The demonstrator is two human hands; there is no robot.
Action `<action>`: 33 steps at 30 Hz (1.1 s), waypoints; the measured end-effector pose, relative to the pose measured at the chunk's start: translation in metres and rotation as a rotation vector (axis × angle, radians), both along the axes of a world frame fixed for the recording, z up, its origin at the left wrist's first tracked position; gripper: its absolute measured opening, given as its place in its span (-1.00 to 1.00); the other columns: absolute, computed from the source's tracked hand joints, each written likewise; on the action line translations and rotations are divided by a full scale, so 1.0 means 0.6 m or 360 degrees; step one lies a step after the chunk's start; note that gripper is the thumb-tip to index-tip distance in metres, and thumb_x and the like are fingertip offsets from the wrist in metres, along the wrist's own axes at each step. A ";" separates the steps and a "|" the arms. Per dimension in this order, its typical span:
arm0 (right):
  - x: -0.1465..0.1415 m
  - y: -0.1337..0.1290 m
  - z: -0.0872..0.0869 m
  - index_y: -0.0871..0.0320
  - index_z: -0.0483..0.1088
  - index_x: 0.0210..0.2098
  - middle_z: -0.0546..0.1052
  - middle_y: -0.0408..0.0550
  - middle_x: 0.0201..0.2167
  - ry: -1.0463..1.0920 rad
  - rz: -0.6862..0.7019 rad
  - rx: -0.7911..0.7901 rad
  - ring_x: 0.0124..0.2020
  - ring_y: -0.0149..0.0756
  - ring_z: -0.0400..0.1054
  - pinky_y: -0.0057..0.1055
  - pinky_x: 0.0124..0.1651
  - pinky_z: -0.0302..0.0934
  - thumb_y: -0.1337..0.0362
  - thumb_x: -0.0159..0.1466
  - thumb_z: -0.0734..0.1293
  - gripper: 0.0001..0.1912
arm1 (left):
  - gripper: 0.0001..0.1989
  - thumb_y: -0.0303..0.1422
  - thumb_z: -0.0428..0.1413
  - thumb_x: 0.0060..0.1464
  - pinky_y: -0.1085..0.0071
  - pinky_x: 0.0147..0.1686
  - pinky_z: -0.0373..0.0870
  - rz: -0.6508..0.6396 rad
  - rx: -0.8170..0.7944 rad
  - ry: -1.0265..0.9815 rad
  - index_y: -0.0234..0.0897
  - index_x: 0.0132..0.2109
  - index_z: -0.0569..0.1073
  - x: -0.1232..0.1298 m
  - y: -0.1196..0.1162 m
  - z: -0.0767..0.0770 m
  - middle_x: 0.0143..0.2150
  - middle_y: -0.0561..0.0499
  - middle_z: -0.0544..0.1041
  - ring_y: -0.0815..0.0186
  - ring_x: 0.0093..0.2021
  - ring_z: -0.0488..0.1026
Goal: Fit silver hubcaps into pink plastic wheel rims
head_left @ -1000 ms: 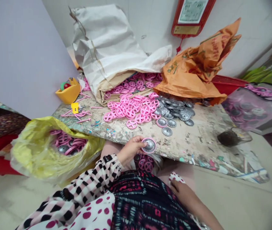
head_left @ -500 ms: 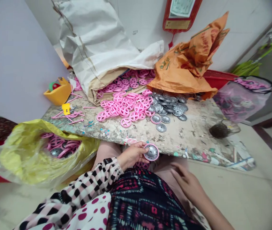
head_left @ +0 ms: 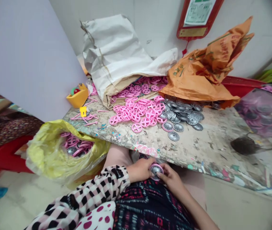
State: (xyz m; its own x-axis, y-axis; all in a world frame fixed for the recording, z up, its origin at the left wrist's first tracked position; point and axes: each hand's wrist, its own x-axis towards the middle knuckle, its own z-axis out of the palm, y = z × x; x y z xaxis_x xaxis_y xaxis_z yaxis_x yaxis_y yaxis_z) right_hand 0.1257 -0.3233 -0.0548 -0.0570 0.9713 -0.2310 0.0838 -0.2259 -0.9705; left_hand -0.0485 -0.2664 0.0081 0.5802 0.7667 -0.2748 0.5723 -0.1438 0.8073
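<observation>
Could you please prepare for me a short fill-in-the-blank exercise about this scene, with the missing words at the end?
1. The left hand and the right hand both touch a round piece with a grey centre and a ____ rim.
2. In the picture, the spoked wheels piled on the table lie to the ____ of the grey discs.
3. The crumpled sack behind the grey discs is ____.

Missing words: pink; left; orange.

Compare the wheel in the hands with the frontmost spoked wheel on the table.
The held wheel has a grey centre; the spoked wheel is open between pink spokes. The left hand and right hand hold the held wheel; the spoked wheel lies on the table. Both are round with pink rims.
</observation>
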 end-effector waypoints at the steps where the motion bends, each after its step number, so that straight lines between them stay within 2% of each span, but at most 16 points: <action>1: 0.001 0.003 -0.020 0.13 0.39 -0.35 0.52 -0.09 -0.45 -0.0055 0.0001 -0.0016 -0.40 -0.22 0.40 -0.26 -0.26 0.30 0.05 0.01 0.39 -0.68 | -0.59 -0.47 0.19 -0.14 0.41 -0.32 0.27 0.0007 0.0060 0.0026 -0.20 -0.06 0.47 -0.005 0.003 0.000 -0.31 -0.01 0.52 0.21 -0.30 0.44; 3: 0.003 0.008 -0.059 0.14 0.41 -0.30 0.55 -0.03 -0.39 -0.0140 -0.0016 -0.0037 -0.34 -0.14 0.43 -0.17 -0.19 0.32 0.01 -0.02 0.38 -0.62 | -0.60 -0.43 0.18 -0.10 0.43 -0.37 0.27 0.0057 0.0115 -0.0018 -0.20 -0.03 0.49 -0.018 0.014 -0.001 -0.37 0.01 0.52 0.25 -0.37 0.42; 5: 0.009 0.013 -0.089 0.17 0.42 -0.17 0.55 0.08 -0.22 -0.0293 -0.0007 -0.0091 -0.16 -0.03 0.44 -0.08 -0.07 0.30 -0.03 -0.06 0.37 -0.45 | -0.67 -0.37 0.14 -0.04 0.46 -0.41 0.27 0.0152 0.0097 -0.0107 -0.23 -0.07 0.51 -0.037 0.033 -0.002 -0.43 0.03 0.50 0.30 -0.44 0.39; 8: 0.024 0.014 -0.102 0.27 0.37 0.04 0.45 0.21 0.03 -0.0624 0.0066 -0.0222 0.09 0.06 0.31 -0.06 0.14 0.17 -0.08 -0.10 0.34 -0.21 | -0.69 -0.33 0.10 0.01 0.48 -0.42 0.27 0.0473 0.0147 -0.0150 -0.28 -0.08 0.52 -0.085 0.079 -0.001 -0.45 0.06 0.49 0.36 -0.47 0.36; 11: 0.040 0.008 -0.074 0.28 0.39 0.06 0.41 0.19 0.09 -0.0656 0.0303 -0.0256 0.15 0.01 0.25 -0.16 0.23 0.08 -0.12 -0.03 0.29 -0.21 | -0.70 -0.31 0.04 0.08 0.45 -0.35 0.32 0.0919 0.0426 0.0008 -0.29 -0.08 0.51 -0.145 0.136 0.006 -0.44 0.03 0.47 0.35 -0.43 0.38; 13: 0.047 0.001 -0.039 0.25 0.42 0.04 0.42 0.15 0.08 -0.0574 0.0475 -0.0272 0.13 -0.01 0.28 -0.17 0.22 0.10 -0.14 0.03 0.28 -0.26 | -0.70 -0.34 -0.01 0.12 0.38 -0.22 0.35 0.1150 0.0668 0.0172 -0.27 -0.06 0.50 -0.182 0.174 0.010 -0.29 -0.04 0.50 0.30 -0.31 0.42; 15: 0.050 -0.003 0.003 0.23 0.43 0.03 0.45 0.14 0.05 -0.0510 0.0571 -0.0304 0.10 0.00 0.30 -0.16 0.19 0.14 -0.13 0.06 0.28 -0.30 | -0.67 -0.37 0.02 0.11 0.30 -0.04 0.32 0.1199 0.0913 0.0372 -0.32 0.00 0.48 -0.208 0.206 0.012 -0.08 -0.15 0.46 0.20 -0.08 0.41; 17: 0.052 0.000 0.047 0.20 0.45 0.00 0.46 0.12 0.03 -0.0469 0.0606 -0.0309 0.09 -0.03 0.31 -0.18 0.18 0.15 -0.12 0.09 0.30 -0.36 | -0.55 -0.35 0.07 0.08 0.25 0.10 0.24 0.1212 0.1041 0.0565 -0.37 0.13 0.38 -0.223 0.233 0.009 0.08 -0.24 0.37 0.11 0.11 0.31; 19: 0.057 0.014 0.084 0.16 0.47 -0.03 0.49 0.08 -0.01 -0.0415 0.0606 -0.0277 0.05 -0.08 0.34 -0.22 0.14 0.18 -0.10 0.12 0.30 -0.42 | -0.42 -0.25 0.11 0.06 0.18 0.12 0.22 0.1115 0.1055 0.0733 -0.38 0.21 0.30 -0.229 0.255 0.003 0.16 -0.27 0.32 0.02 0.15 0.27; 21: 0.070 0.040 0.110 0.15 0.48 -0.06 0.53 0.05 -0.11 -0.0381 0.0532 -0.0252 -0.09 -0.15 0.41 -0.26 0.01 0.27 -0.10 0.13 0.29 -0.45 | -0.46 -0.22 0.08 0.09 0.14 0.07 0.25 0.0973 0.1043 0.0859 -0.33 0.20 0.32 -0.231 0.271 -0.001 0.10 -0.23 0.40 -0.01 0.08 0.33; 23: 0.090 0.077 0.121 0.17 0.47 -0.08 0.56 0.03 -0.25 -0.0419 0.0323 -0.0220 -0.28 -0.20 0.43 -0.30 -0.19 0.32 -0.12 0.12 0.27 -0.43 | -0.58 -0.32 -0.02 0.16 0.16 0.08 0.24 0.0877 0.1069 0.0917 -0.33 0.14 0.38 -0.232 0.281 -0.004 0.07 -0.20 0.44 0.04 0.06 0.36; 25: 0.113 0.123 0.121 0.19 0.47 -0.12 0.55 -0.01 -0.35 -0.0581 0.0047 -0.0115 -0.38 -0.22 0.40 -0.32 -0.30 0.30 -0.11 0.12 0.24 -0.45 | -0.59 -0.37 -0.10 0.20 0.21 0.09 0.23 0.0857 0.1088 0.0894 -0.35 0.14 0.39 -0.235 0.285 -0.003 0.07 -0.19 0.46 0.09 0.06 0.38; 27: 0.131 0.173 0.115 0.17 0.48 -0.19 0.55 -0.02 -0.34 -0.0880 -0.0144 0.0080 -0.32 -0.19 0.41 -0.29 -0.22 0.28 -0.02 0.14 0.22 -0.55 | -0.58 -0.34 -0.13 0.22 0.23 0.04 0.26 0.0945 0.1052 0.0829 -0.33 0.16 0.37 -0.239 0.283 -0.002 0.04 -0.19 0.49 0.10 0.03 0.41; 29: 0.136 0.221 0.109 0.16 0.48 -0.18 0.55 0.00 -0.25 -0.1236 -0.0186 0.0257 -0.20 -0.16 0.39 -0.26 -0.10 0.24 0.07 0.18 0.19 -0.61 | -0.57 -0.29 -0.14 0.23 0.24 -0.04 0.31 0.1115 0.0982 0.0708 -0.30 0.15 0.38 -0.244 0.277 -0.002 -0.02 -0.18 0.52 0.09 -0.03 0.45; 33: 0.112 0.290 0.104 0.25 0.35 0.10 0.42 0.15 0.04 -0.1824 -0.0079 0.0528 0.04 -0.04 0.25 -0.15 0.09 0.10 0.11 0.26 0.18 -0.50 | -0.59 -0.20 -0.08 0.19 0.29 -0.04 0.33 0.1459 0.0920 0.0076 -0.29 0.07 0.44 -0.244 0.258 0.000 -0.06 -0.11 0.54 0.16 -0.05 0.46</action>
